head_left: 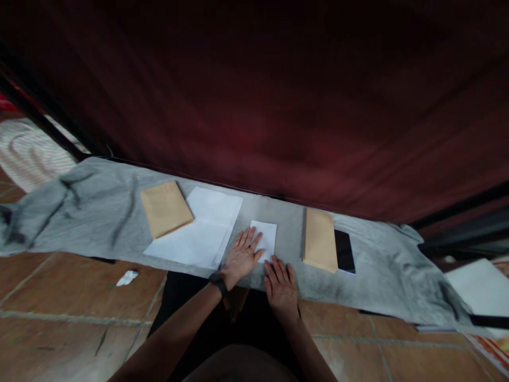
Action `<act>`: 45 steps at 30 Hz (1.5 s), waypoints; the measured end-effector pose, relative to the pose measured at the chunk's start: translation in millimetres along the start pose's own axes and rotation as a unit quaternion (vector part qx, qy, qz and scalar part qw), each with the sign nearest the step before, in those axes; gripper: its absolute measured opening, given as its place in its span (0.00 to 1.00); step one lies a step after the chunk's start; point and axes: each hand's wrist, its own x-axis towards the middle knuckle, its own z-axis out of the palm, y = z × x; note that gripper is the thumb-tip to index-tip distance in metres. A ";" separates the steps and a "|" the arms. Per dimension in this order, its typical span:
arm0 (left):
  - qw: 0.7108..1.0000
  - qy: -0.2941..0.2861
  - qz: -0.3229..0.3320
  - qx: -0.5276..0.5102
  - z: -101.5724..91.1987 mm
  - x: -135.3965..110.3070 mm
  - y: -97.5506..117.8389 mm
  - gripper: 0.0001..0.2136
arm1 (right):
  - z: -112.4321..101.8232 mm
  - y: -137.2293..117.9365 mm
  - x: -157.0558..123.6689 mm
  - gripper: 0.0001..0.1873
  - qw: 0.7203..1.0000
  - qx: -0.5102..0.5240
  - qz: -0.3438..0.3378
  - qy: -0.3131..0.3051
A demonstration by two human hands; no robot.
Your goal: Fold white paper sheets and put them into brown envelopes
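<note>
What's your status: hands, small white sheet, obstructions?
Left hand open, fingers on small white sheet. Right hand open at its near edge. Brown paper, phone rightward, off the sheet.

On the cloth-covered counter (290,212), the small paper (268,237) lies midway, partly under the left hand (243,254); the right hand (282,286) is at its near right corner. Leftward lies the large paper (210,228), the left packet (166,209) partly on it. Rightward lies the right packet (320,241), with the phone (344,252) along its right side. Behind hangs the curtain (246,127).

Head-worn view, forward and downward
</note>
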 end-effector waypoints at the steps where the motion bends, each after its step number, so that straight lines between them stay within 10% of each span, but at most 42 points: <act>1: 1.000 0.001 -0.007 0.000 0.2 -0.5 0.1 0.26 | -0.1 0.1 0.1 0.23 1.000 0.000 0.001 -0.001; 24: 0.956 0.079 -0.182 -0.214 7.6 -17.9 -4.3 0.25 | 2.6 -2.7 1.4 0.24 1.000 -0.001 0.013 0.016; 39: 0.798 -0.001 -0.226 -0.560 -35.3 -1.8 36.0 0.19 | -8.7 -10.5 27.8 0.27 0.988 0.117 0.092 0.049; 42: 0.744 -0.011 -0.245 -0.622 -46.6 -3.2 43.3 0.23 | -14.1 -7.0 37.5 0.24 0.951 0.250 0.166 0.071; 45: 0.669 0.016 -0.335 -0.663 -49.5 -4.9 40.3 0.26 | -19.9 -1.2 42.7 0.23 0.856 0.432 0.271 0.082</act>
